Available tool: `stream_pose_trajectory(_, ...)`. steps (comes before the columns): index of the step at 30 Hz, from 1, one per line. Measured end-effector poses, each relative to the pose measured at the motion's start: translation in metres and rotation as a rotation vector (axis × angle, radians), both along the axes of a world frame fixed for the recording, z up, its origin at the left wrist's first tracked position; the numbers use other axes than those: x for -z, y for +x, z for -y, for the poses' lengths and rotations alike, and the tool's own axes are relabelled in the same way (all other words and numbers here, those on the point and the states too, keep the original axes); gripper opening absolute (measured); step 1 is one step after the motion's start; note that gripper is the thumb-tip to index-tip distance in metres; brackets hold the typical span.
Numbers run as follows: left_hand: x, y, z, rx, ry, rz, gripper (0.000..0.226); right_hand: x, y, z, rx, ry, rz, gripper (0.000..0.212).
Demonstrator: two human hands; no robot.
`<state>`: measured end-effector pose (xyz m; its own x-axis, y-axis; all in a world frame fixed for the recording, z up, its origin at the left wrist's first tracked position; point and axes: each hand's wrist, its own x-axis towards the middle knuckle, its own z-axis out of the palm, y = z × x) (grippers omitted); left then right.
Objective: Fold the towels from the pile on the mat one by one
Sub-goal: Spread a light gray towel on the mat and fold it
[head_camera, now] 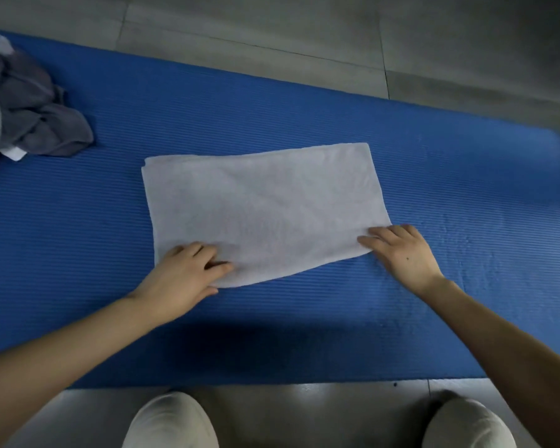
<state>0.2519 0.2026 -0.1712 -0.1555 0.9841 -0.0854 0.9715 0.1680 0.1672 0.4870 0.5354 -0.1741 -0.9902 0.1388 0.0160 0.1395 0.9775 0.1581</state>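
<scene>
While pinching towel near-left corner w/ L hand, thumb under edge, and pressing near-right corner flat w/ R hand, straight-fingered, seems mid-fold: already doubled at least once, lying mid-mat, prob. one more fold to go. Plenty of bare mat round all edges for swinging corners over, esp. right and far side. Left to do: grey pile, far left, well apart.

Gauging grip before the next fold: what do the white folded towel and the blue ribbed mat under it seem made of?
White folded rectangular towel: likely soft terry cotton, matt, going by its fuzzy nap and faint creases. Blue ribbed mat: probably foam, dull finish, with fine parallel ridges and small dents.
</scene>
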Motion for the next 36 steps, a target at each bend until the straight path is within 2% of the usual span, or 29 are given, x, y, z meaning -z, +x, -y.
stream_pose_trajectory(2, -0.005, -0.005, 0.001, -0.016, 0.005, -0.021, 0.045, -0.007, -0.003, 0.001, 0.007, 0.002, 0.044, 0.052)
stream_pose_trajectory(4, -0.016, -0.009, 0.001, -0.033, -0.042, 0.001, 0.036, -0.016, -0.005, 0.007, 0.029, -0.077, 0.063, 0.059)
stream_pose_trajectory(6, -0.027, -0.014, 0.003, -0.085, -0.110, 0.077, 0.018, -0.027, -0.006, 0.018, 0.042, -0.230, 0.164, 0.050)
stream_pose_trajectory(7, -0.036, -0.019, 0.004, -0.123, -0.210, 0.114, 0.009, -0.035, -0.006, 0.023, 0.084, -0.326, 0.291, 0.042)
stream_pose_trajectory(10, -0.053, -0.036, 0.013, -0.146, -0.563, 0.369, 0.009, -0.055, 0.002, 0.032, 0.174, -0.644, 0.803, 0.023)
stream_pose_trajectory(12, -0.062, -0.046, 0.016, -0.172, -0.640, 0.534, 0.016, -0.063, 0.004, 0.028, 0.187, -0.863, 0.915, 0.014)
stream_pose_trajectory(13, -0.066, -0.051, 0.016, -0.211, -0.613, 0.578, 0.020, -0.067, 0.004, 0.023, 0.216, -0.929, 0.918, 0.012)
stream_pose_trajectory(15, -0.071, -0.060, 0.015, -0.290, -0.463, 0.573, 0.020, -0.073, -0.001, 0.012, 0.297, -1.003, 0.811, 0.012)
stream_pose_trajectory(18, -0.069, -0.073, 0.003, -0.400, -0.179, 0.519, 0.015, -0.078, -0.013, 0.000, 0.488, -1.077, 0.427, 0.004)
stream_pose_trajectory(20, -0.064, -0.082, -0.011, -0.453, -0.090, 0.474, 0.007, -0.075, -0.020, -0.005, 0.597, -1.082, 0.274, 0.005)
stream_pose_trajectory(24, -0.049, -0.093, -0.040, -0.494, -0.078, 0.353, 0.018, -0.059, -0.035, -0.011, 0.685, -0.975, 0.181, 0.009)
stream_pose_trajectory(27, -0.031, -0.092, -0.049, -0.480, -0.169, 0.111, 0.021, -0.040, -0.039, -0.009, 0.707, -0.682, 0.248, 0.006)
stream_pose_trajectory(29, -0.021, -0.084, -0.048, -0.483, -0.129, -0.076, 0.022, -0.031, -0.039, 0.000, 0.628, -0.402, 0.085, 0.010)
stream_pose_trajectory(31, -0.016, -0.072, -0.043, -0.467, 0.058, -0.220, 0.025, -0.030, -0.034, 0.016, 0.478, -0.179, -0.150, 0.019)
stream_pose_trajectory(32, -0.016, -0.062, -0.041, -0.446, 0.165, -0.253, 0.031, -0.032, -0.033, 0.030, 0.394, -0.132, -0.252, 0.023)
stream_pose_trajectory(34, -0.016, -0.031, -0.041, -0.337, 0.238, -0.221, 0.038, -0.034, -0.032, 0.069, 0.223, -0.154, -0.326, 0.029)
stream_pose_trajectory(36, -0.012, 0.003, -0.046, -0.178, 0.189, -0.138, 0.039, -0.023, -0.031, 0.105, 0.062, -0.206, -0.258, 0.038)
